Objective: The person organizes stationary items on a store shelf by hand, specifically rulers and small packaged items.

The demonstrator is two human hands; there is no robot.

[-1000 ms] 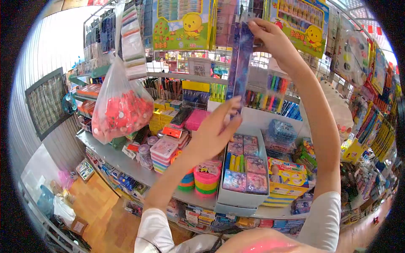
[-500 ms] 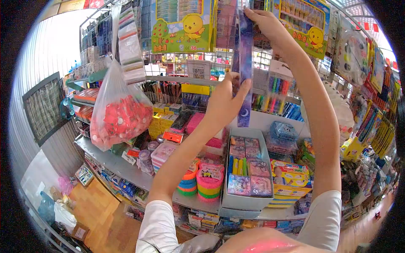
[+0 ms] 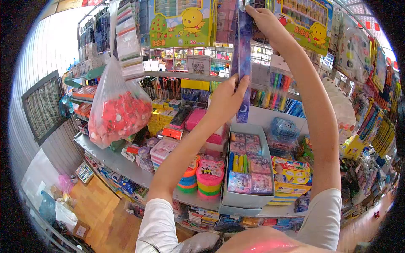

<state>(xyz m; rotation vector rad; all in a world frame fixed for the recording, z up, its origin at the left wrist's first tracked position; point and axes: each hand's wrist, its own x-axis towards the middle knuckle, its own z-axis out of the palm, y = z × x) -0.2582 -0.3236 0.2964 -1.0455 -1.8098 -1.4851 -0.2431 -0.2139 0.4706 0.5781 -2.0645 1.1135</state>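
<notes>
A long, narrow purple-blue strip with a moon print (image 3: 244, 52), like a ruler in a clear sleeve, hangs upright in front of the wire rack. My left hand (image 3: 228, 98) is closed on its lower part, thumb on the right side and fingers partly hidden behind it. Up at the top end, my right hand (image 3: 265, 22) pinches the strip near the rack; the exact contact of its fingertips is hard to see. Packs with a yellow chick (image 3: 193, 21) hang to the left of the strip, and a similar chick pack (image 3: 317, 31) hangs to the right.
A clear bag of red items (image 3: 120, 116) hangs at left. Below my hands, the shelf carries a grey box of small packs (image 3: 263, 201), colourful round tubs (image 3: 210, 179) and a yellow box (image 3: 291, 175). Marker packs (image 3: 278, 90) hang behind my right forearm.
The view has shifted slightly, and the strip and my left hand appear a little higher. Both hands keep the same hold on the strip.
</notes>
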